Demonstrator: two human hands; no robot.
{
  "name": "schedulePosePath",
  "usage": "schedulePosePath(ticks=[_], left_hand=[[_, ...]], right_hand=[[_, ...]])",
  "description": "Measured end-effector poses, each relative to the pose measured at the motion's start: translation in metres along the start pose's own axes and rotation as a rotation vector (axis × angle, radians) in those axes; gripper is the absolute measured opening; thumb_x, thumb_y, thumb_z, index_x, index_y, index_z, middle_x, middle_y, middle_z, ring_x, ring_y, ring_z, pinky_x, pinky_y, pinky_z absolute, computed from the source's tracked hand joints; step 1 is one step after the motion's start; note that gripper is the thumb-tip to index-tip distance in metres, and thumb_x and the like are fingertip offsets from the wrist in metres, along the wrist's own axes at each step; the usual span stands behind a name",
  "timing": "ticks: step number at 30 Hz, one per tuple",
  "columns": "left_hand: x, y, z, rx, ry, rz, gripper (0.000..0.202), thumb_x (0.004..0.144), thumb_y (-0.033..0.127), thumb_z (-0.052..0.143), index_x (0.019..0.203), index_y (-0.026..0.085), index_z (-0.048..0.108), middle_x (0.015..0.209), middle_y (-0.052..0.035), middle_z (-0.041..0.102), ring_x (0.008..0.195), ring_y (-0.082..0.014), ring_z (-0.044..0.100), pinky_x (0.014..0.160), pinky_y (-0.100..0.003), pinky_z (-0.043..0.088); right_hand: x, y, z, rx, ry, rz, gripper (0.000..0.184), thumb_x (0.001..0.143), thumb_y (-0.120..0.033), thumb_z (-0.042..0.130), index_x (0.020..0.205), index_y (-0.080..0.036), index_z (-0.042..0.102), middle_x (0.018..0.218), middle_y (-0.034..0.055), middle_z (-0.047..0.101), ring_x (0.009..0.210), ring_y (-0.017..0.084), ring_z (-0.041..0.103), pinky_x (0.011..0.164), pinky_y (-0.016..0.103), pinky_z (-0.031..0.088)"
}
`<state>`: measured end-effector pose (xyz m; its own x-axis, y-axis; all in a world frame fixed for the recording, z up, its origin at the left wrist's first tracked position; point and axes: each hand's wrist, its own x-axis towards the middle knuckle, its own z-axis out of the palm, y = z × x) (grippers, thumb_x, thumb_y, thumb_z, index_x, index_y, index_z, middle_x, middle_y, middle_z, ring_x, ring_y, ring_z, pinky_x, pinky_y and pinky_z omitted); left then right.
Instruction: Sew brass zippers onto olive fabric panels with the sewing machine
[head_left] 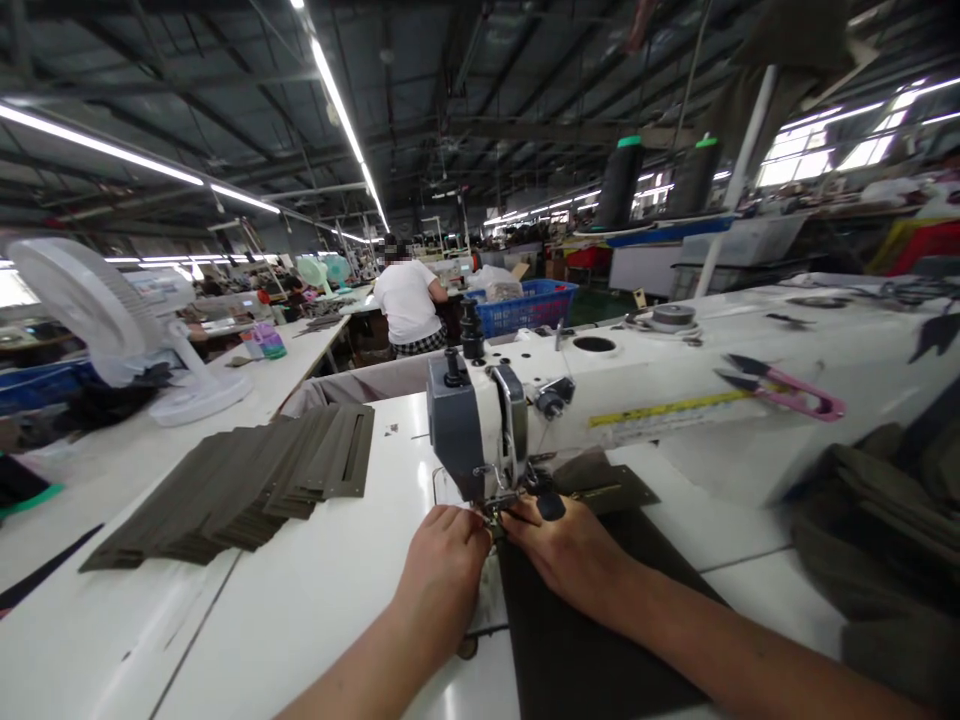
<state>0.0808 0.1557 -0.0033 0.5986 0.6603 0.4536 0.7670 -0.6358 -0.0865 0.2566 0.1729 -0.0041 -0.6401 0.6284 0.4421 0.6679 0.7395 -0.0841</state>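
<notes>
Both hands at the sewing machine (645,360), fingertips close in by the presser foot (493,505) from either side. Dark cloth (577,650) lies on the worktop (397,600), running from the foot down toward the wearer, partly under the right forearm. Step in hand, as I read it: lining up and guiding the cloth at the needle. Left hand (450,550): fingers bent and bunched, grip narrow, tips just beside the foot; cannot tell whether they pinch an edge or only steady it. Right hand (559,545): laid over the cloth, fingers reaching toward the foot, a dark round patch (551,507) showing at the fingers; cannot tell whether thumb and finger close on anything, tips too small and partly hidden. Behind that hand, a smaller dark piece (634,485) sticks out on the machine bed. Next move, by my judgement, calls for an even, light feed, edge kept true and fingertips clear of the needle; chief risk would be cloth skewing or a finger straying under. Left of the machine, a fanned stack of cut pieces (262,480), well apart from both hands. Pink-handled snips (787,385) rest on the machine arm, near a yellow measuring tape (667,410).
</notes>
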Motion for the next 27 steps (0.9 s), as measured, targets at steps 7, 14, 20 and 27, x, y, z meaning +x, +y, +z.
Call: schedulePosePath(ticks=[7,14,20,27], left_hand=[[-0.001,-0.002,0.001,0.008,0.007,-0.006,0.011,0.076,0.004,0.054,0.076,0.014,0.059,0.077,-0.0066,0.061,0.072,-0.0209,0.056,0.066,-0.035,0.048],[0.000,-0.004,-0.008,-0.082,0.036,-0.051,0.013,0.077,0.006,0.055,0.080,0.016,0.063,0.082,-0.0063,0.064,0.076,-0.0196,0.060,0.071,-0.034,0.050],[-0.027,0.016,-0.038,-0.267,0.110,-0.062,0.016,0.082,0.012,0.049,0.080,0.020,0.063,0.091,-0.0062,0.062,0.082,-0.0203,0.058,0.070,-0.035,0.048],[-0.031,0.038,-0.039,-0.383,0.087,-0.052,0.022,0.081,0.010,0.049,0.098,0.020,0.060,0.090,-0.0053,0.060,0.082,-0.0192,0.055,0.072,-0.035,0.044]], right_hand=[[0.003,-0.003,-0.003,0.031,-0.021,0.024,0.021,0.083,-0.007,0.044,0.084,-0.016,0.063,0.086,0.0069,0.065,0.085,0.017,0.059,0.078,0.029,0.045],[-0.028,0.023,-0.015,-0.104,0.032,0.153,0.036,0.076,-0.020,0.059,0.110,-0.008,0.056,0.112,0.0174,0.059,0.105,0.028,0.052,0.091,0.046,0.040],[-0.074,-0.020,-0.037,-0.149,-0.111,0.195,0.027,0.069,-0.004,0.049,0.087,-0.015,0.065,0.082,0.0096,0.066,0.077,0.024,0.061,0.064,0.034,0.050],[-0.064,-0.067,-0.065,0.412,-0.145,0.433,0.023,0.080,-0.017,0.041,0.067,-0.019,0.061,0.067,0.0023,0.063,0.064,0.018,0.060,0.060,0.028,0.045]])
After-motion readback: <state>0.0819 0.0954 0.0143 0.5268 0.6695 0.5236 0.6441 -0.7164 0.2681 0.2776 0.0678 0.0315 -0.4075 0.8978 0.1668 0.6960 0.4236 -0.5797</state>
